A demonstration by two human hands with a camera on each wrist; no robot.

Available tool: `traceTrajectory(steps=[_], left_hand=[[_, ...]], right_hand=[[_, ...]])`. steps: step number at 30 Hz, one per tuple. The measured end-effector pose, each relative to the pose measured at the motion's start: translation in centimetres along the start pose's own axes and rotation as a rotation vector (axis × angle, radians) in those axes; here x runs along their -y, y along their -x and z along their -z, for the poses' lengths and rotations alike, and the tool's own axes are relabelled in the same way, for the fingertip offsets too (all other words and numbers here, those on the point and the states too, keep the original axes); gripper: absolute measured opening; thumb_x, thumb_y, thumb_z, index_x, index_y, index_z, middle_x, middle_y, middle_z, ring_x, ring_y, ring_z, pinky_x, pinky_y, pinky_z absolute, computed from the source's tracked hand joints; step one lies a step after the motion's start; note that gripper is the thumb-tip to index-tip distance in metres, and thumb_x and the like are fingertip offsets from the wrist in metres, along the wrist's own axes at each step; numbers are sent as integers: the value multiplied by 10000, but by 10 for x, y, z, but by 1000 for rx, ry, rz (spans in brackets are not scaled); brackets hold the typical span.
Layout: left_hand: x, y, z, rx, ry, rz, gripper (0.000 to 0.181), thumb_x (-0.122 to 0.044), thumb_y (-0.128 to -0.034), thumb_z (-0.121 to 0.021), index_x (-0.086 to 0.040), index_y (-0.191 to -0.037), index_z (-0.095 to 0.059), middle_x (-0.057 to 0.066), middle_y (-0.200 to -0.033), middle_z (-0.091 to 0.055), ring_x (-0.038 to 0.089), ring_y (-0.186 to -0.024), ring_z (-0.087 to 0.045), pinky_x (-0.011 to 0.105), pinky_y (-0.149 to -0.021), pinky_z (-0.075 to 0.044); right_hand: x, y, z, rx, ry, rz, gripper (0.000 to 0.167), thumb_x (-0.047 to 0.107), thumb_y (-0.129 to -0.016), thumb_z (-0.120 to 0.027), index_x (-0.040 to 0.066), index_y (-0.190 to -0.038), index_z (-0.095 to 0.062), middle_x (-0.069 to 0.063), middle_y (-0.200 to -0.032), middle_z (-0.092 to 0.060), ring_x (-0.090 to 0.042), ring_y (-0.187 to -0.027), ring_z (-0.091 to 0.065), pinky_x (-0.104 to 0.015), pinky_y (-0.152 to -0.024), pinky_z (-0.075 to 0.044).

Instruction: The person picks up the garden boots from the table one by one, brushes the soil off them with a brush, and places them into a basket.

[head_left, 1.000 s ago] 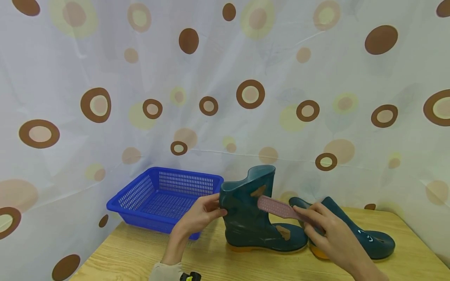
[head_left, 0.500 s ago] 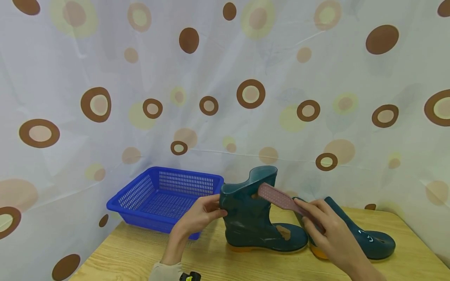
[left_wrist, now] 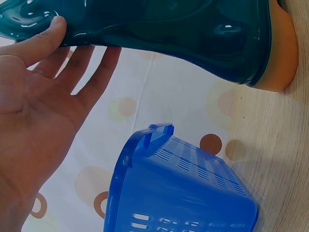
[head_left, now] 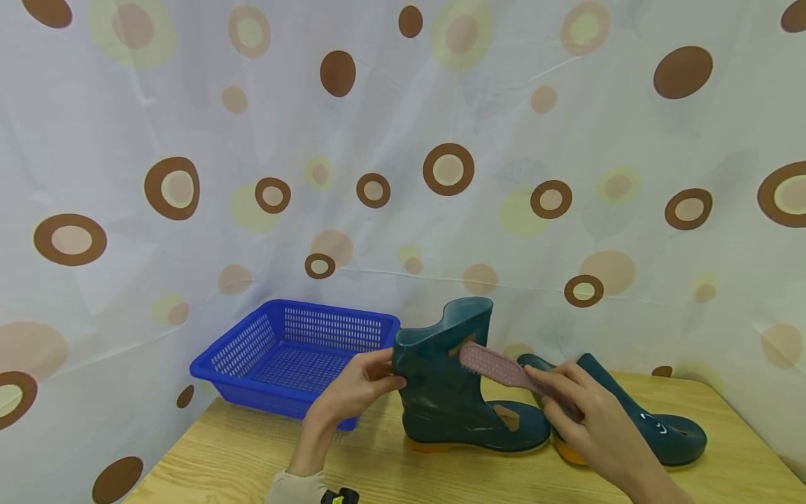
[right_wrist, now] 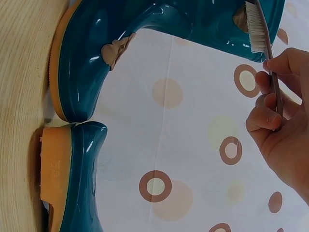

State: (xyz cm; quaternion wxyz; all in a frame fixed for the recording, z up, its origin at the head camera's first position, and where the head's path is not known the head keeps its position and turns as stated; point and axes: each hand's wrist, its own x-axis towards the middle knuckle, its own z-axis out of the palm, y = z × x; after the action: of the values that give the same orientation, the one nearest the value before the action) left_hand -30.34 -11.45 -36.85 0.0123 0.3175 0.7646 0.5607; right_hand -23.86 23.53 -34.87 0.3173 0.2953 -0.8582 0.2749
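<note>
A dark teal rubber boot [head_left: 441,399] with an orange sole stands upright on the table. Brown mud patches mark its toe and upper shaft; the toe patch [right_wrist: 116,50] shows clearly in the right wrist view. My left hand [head_left: 355,385] holds the back of the shaft near the top, thumb on the near side, fingers behind. In my right hand [head_left: 582,413] is a pink scrub brush [head_left: 494,365], gripped by its handle. The brush's white bristles [right_wrist: 256,29] touch or nearly touch the upper mud patch on the shaft.
A second teal boot [head_left: 674,434] is on the table to the right, partly behind my right hand. A blue plastic basket [head_left: 264,402] sits at the back left of the wooden table [head_left: 252,462]. A dotted curtain [head_left: 390,105] hangs behind.
The brush went up the shaft over the upper mud patch, then came back down a little. My left hand stays on the boot, which has barely shifted.
</note>
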Motion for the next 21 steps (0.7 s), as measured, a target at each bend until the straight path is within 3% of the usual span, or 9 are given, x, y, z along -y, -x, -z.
traceTrajectory(steps=[5,13,21], left_hand=[[0,0,0,-6,-3,0,440,-56,-970,-608,-145,-1399,-574,126,-1281,-666,288,-1165,-658,486,-1027,-506],[-2,1,0,-6,0,2,445,-62,-967,-614,-145,-1402,-570,125,-1288,-662,289,-1161,-660,489,-1024,-508],[-2,0,0,3,3,-15,434,-71,-966,-620,-136,-1393,-579,131,-1293,-658,289,-1166,-657,459,-1009,-523]], right_hand=[[0,0,2,-4,12,3,443,-62,-851,-685,123,-1254,-685,114,-904,-488,29,-675,-365,-175,-533,-324],[2,-1,4,-86,16,23,508,-89,-845,-675,146,-1295,-658,106,-956,-508,21,-648,-338,-163,-527,-287],[0,0,-2,25,13,-20,441,-33,-878,-679,113,-1294,-650,85,-923,-495,25,-686,-368,-178,-530,-338]])
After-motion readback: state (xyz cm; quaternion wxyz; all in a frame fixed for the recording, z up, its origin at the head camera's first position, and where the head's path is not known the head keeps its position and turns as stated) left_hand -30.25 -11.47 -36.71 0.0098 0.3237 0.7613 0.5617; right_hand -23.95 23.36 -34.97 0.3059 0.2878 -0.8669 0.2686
